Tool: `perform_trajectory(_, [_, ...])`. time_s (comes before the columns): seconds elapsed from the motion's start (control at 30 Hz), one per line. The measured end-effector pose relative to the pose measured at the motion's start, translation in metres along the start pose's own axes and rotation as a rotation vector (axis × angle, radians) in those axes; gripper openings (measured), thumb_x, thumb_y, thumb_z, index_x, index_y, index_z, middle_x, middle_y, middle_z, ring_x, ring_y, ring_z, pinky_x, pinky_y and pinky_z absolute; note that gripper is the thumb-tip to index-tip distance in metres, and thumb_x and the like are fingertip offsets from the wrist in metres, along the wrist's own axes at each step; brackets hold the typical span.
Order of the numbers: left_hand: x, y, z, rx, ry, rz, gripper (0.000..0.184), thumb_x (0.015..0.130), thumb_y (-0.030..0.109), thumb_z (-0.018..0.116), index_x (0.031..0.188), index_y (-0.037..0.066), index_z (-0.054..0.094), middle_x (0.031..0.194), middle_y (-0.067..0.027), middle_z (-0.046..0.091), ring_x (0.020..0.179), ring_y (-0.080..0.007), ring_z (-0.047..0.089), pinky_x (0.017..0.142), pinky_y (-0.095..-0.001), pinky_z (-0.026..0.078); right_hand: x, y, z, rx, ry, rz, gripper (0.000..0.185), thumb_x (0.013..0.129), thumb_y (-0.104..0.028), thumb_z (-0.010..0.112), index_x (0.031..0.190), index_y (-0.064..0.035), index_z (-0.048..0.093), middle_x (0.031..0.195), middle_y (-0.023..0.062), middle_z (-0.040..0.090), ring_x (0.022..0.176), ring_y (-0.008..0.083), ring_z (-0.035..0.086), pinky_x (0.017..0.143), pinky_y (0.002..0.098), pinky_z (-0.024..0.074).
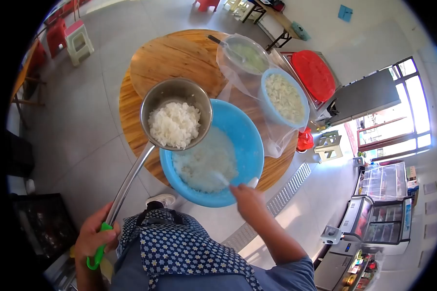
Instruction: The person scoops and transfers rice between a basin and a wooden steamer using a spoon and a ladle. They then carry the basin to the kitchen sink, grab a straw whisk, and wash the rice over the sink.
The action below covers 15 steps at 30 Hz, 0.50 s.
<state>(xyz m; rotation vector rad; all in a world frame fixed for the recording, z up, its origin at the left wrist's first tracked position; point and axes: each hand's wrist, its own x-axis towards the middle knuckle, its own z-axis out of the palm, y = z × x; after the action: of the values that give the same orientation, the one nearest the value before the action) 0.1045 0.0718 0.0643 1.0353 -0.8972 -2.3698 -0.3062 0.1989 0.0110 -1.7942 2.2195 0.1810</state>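
My left hand [98,234] is wrapped round the long metal handle of a ladle [148,99], near its green hooked end. White rice [175,125] is heaped in the deep round bowl of the ladle, which hangs over the left rim of a large blue basin [250,140]. More white rice [204,162] lies in the bottom of that basin. My right hand [247,200] is closed at the basin's near right rim, gripping a pale, see-through utensil [222,178] that reaches into the rice. The utensil's tip is blurred, so its exact kind is unclear.
A round wooden table [199,36] bears the basin, a round wooden board [175,60], a light blue bowl [306,104] of chopped pale food and a plastic-covered bowl [250,53] with a dark handle. Beyond are a red lid [313,75] and stools [80,46].
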Motion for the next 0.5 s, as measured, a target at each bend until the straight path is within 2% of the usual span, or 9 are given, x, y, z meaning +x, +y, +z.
perform_trajectory(0.03, [0.000, -0.001, 0.000, 0.005, 0.020, -0.006, 0.083, 0.082, 0.009, 0.068, 0.150, -0.007, 0.024, 0.075, -0.0090, 0.055, 0.049, -0.0100, 0.046, 0.045, -0.0242, 0.038, 0.003, 0.006, -0.006, -0.026, 0.170, 0.015, 0.030, 0.089, -0.008, 0.049, 0.116, -0.0109, 0.061, 0.088, 0.0111, 0.062, 0.080, 0.0301, 0.067, 0.063, 0.0443, 0.0530])
perform_trajectory(0.07, [-0.001, -0.001, -0.002, 0.017, 0.047, -0.012, 0.082, 0.082, 0.009, 0.068, 0.150, -0.007, 0.024, 0.075, -0.0089, 0.055, 0.049, -0.0099, 0.046, 0.045, -0.0240, 0.038, 0.013, 0.010, -0.011, -0.057, 0.195, 0.068, 0.033, 0.088, -0.007, 0.049, 0.119, -0.0115, 0.061, 0.088, 0.0117, 0.061, 0.080, 0.0306, 0.066, 0.063, 0.0450, 0.0520])
perform_trajectory(0.17, [0.001, 0.006, 0.004, 0.038, 0.014, -0.004, 0.082, 0.082, 0.010, 0.068, 0.149, -0.008, 0.025, 0.075, -0.0088, 0.055, 0.050, -0.0096, 0.046, 0.047, -0.0236, 0.038, 0.057, 0.003, 0.001, -0.020, 0.245, 0.028, 0.033, 0.087, -0.005, 0.050, 0.118, -0.0107, 0.061, 0.088, 0.0127, 0.061, 0.079, 0.0319, 0.065, 0.065, 0.0448, 0.0516])
perform_trajectory(0.23, [0.000, 0.007, 0.004, 0.037, 0.023, -0.017, 0.082, 0.082, 0.009, 0.068, 0.149, -0.008, 0.024, 0.076, -0.0087, 0.055, 0.050, -0.0094, 0.046, 0.047, -0.0235, 0.038, 0.083, -0.014, 0.018, 0.106, 0.305, -0.139, 0.034, 0.085, -0.006, 0.051, 0.117, -0.0105, 0.061, 0.088, 0.0124, 0.061, 0.079, 0.0328, 0.064, 0.066, 0.0444, 0.0515])
perform_trajectory(0.27, [0.001, 0.009, 0.004, 0.022, 0.008, -0.031, 0.082, 0.082, 0.009, 0.067, 0.149, -0.009, 0.024, 0.076, -0.0087, 0.055, 0.050, -0.0093, 0.046, 0.048, -0.0234, 0.038, 0.085, -0.018, 0.026, 0.117, 0.306, -0.142, 0.034, 0.085, -0.006, 0.051, 0.117, -0.0105, 0.061, 0.088, 0.0124, 0.061, 0.079, 0.0328, 0.064, 0.066, 0.0444, 0.0515])
perform_trajectory(0.33, [0.001, 0.012, 0.005, 0.036, 0.008, -0.042, 0.082, 0.082, 0.009, 0.067, 0.149, -0.009, 0.024, 0.077, -0.0087, 0.056, 0.050, -0.0092, 0.047, 0.048, -0.0233, 0.038, 0.080, -0.026, 0.035, 0.118, 0.204, -0.360, 0.035, 0.084, -0.005, 0.052, 0.117, -0.0108, 0.061, 0.090, 0.0118, 0.060, 0.080, 0.0329, 0.063, 0.066, 0.0441, 0.0516])
perform_trajectory(0.37, [0.001, 0.013, 0.005, 0.042, 0.002, -0.049, 0.082, 0.082, 0.008, 0.067, 0.149, -0.009, 0.024, 0.078, -0.0086, 0.056, 0.051, -0.0091, 0.047, 0.048, -0.0232, 0.039, 0.068, -0.024, 0.035, 0.073, 0.085, -0.346, 0.041, 0.082, -0.001, 0.052, 0.118, -0.0156, 0.064, 0.092, 0.0108, 0.061, 0.088, 0.0313, 0.063, 0.070, 0.0425, 0.0509])
perform_trajectory(0.47, [0.001, 0.012, -0.001, 0.002, 0.000, -0.066, 0.081, 0.082, 0.008, 0.066, 0.150, -0.008, 0.024, 0.079, -0.0086, 0.056, 0.051, -0.0088, 0.047, 0.049, -0.0231, 0.038, 0.031, -0.002, -0.002, -0.014, 0.066, -0.383, 0.041, 0.079, -0.002, 0.056, 0.117, -0.0157, 0.065, 0.090, 0.0092, 0.061, 0.085, 0.0293, 0.063, 0.069, 0.0411, 0.0512])
perform_trajectory(0.5, [0.000, 0.012, 0.000, -0.005, 0.005, -0.065, 0.081, 0.082, 0.008, 0.066, 0.150, -0.008, 0.024, 0.079, -0.0086, 0.056, 0.051, -0.0088, 0.047, 0.049, -0.0231, 0.038, 0.029, 0.004, -0.014, -0.073, 0.086, -0.330, 0.041, 0.079, -0.002, 0.057, 0.116, -0.0152, 0.065, 0.090, 0.0082, 0.060, 0.085, 0.0282, 0.063, 0.069, 0.0408, 0.0510])
